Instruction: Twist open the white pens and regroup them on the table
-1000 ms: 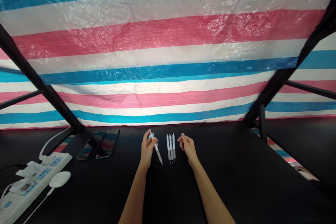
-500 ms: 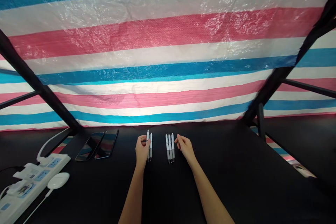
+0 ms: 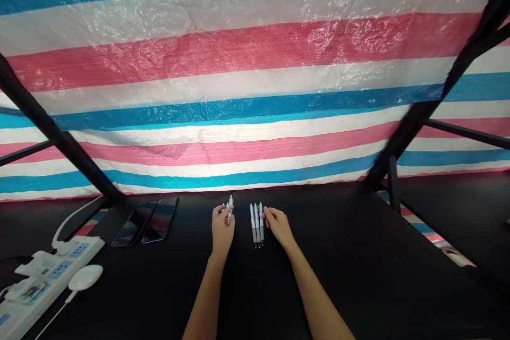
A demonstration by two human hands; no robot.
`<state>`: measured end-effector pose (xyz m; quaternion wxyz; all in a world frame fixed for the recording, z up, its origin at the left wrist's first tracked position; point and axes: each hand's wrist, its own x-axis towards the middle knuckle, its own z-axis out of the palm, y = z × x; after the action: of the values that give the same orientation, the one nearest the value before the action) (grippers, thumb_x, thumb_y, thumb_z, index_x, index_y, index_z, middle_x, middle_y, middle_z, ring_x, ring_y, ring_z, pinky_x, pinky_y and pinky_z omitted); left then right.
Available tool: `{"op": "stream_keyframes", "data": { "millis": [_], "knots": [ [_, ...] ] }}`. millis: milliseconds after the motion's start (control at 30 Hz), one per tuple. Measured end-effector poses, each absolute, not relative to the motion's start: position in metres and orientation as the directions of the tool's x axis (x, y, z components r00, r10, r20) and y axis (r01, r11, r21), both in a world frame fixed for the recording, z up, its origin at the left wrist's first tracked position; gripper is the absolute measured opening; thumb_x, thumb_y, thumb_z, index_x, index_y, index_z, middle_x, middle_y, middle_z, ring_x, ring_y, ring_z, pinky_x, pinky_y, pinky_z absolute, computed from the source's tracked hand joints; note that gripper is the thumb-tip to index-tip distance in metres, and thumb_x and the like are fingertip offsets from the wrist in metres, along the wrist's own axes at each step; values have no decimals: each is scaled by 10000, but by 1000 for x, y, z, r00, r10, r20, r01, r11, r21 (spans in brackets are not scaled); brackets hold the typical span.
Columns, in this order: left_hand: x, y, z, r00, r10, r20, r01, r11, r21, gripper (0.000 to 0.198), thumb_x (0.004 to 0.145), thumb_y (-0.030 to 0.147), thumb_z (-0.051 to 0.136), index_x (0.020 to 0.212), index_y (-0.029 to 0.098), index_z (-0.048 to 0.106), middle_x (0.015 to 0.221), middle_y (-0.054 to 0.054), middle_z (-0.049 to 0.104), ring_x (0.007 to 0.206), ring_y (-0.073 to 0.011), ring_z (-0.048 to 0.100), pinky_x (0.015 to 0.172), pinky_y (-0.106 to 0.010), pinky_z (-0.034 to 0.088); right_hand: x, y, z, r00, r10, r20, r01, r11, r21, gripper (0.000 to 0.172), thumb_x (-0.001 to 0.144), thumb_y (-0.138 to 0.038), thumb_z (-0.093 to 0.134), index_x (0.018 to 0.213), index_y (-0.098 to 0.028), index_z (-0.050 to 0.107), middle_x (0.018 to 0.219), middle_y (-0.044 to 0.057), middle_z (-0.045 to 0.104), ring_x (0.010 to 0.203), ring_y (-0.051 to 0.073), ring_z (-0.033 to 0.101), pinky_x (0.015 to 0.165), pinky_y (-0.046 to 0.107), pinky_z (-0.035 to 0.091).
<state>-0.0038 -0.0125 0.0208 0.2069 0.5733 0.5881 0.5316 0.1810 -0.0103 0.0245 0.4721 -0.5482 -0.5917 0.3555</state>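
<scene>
My left hand is closed round a white pen, whose lower part the hand hides. Part of another white pen shows between the fingers, so I cannot tell exactly how many are in the grip. To the right, three white pens with grey grips lie side by side on the black table, tips toward me. My right hand is beside the rightmost of these pens, its thumb and fingers curled together close to the barrel. Nothing shows in its fingers.
Two dark phones lie at the left, near a white power strip with plugs and cables. A round white charger is in front of the strip. Black frame bars and a striped sheet stand behind.
My left hand has moved slightly right and now covers most of the left pens. My right hand has come a little closer to the three pens, which lie as before.
</scene>
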Motion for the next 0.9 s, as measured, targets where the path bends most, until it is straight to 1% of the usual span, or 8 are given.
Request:
{"op": "stream_keyframes", "data": {
  "millis": [133, 233, 333, 400, 533, 733, 833, 900],
  "knots": [
    [-1, -12, 17, -154, 887, 435, 668, -231, 707, 259, 784, 215, 480, 949, 200, 679, 1006, -92, 544, 776, -187, 583, 728, -338, 473, 180, -12, 26, 27, 987, 157, 333, 139, -933, 444, 851, -514, 395, 605, -193, 577, 439, -34, 466, 429, 121, 439, 480, 226, 307],
    [-1, -11, 13, -109, 891, 440, 747, -219, 628, 264, 790, 199, 467, 938, 193, 685, 972, -102, 575, 779, -214, 583, 758, -374, 454, 179, -13, 27, 17, 986, 164, 342, 148, -928, 441, 854, -509, 394, 606, -194, 577, 445, -36, 469, 435, 121, 444, 485, 224, 309],
    [-2, -9, 12, -100, 885, 456, 788, -210, 579, 276, 754, 169, 484, 931, 200, 693, 951, -102, 601, 873, -261, 562, 802, -404, 434, 179, -13, 28, 17, 985, 170, 359, 153, -921, 445, 852, -507, 393, 600, -195, 586, 441, -36, 477, 439, 123, 454, 488, 223, 312],
    [-2, -8, 11, -116, 889, 444, 797, -184, 576, 298, 723, 141, 487, 923, 206, 698, 951, -94, 617, 905, -275, 548, 821, -413, 424, 179, -14, 28, 17, 986, 168, 371, 150, -916, 446, 852, -505, 392, 601, -196, 593, 440, -36, 482, 441, 123, 458, 489, 222, 313],
    [-6, -5, 8, -145, 900, 411, 766, -160, 623, 330, 699, 111, 480, 917, 221, 702, 972, -88, 636, 905, -274, 548, 831, -407, 413, 179, -13, 28, 16, 986, 163, 379, 145, -914, 440, 855, -501, 391, 609, -198, 594, 449, -35, 485, 445, 124, 459, 490, 223, 310],
    [-12, -2, 6, -150, 908, 392, 716, -174, 676, 300, 717, 126, 490, 922, 221, 687, 965, -91, 638, 918, -273, 548, 816, -399, 415, 179, -15, 30, 20, 990, 139, 442, 116, -889, 416, 867, -459, 379, 603, -207, 579, 458, -29, 491, 459, 128, 462, 491, 225, 301],
    [-12, -3, 7, -144, 907, 397, 708, -186, 681, 276, 723, 137, 497, 913, 217, 680, 962, -92, 636, 931, -272, 545, 804, -393, 420, 179, -17, 31, 57, 987, 153, 559, 95, -824, 345, 841, -422, 444, 591, -218, 566, 488, -22, 511, 487, 136, 468, 476, 226, 268],
    [-12, -3, 7, -137, 907, 398, 705, -193, 682, 271, 725, 137, 496, 914, 214, 675, 966, -93, 636, 933, -270, 545, 795, -389, 424, 178, -18, 31, 53, 986, 156, 623, 89, -777, 241, 811, -382, 504, 636, -233, 579, 519, -24, 530, 503, 137, 474, 470, 224, 248]
  ]
}}
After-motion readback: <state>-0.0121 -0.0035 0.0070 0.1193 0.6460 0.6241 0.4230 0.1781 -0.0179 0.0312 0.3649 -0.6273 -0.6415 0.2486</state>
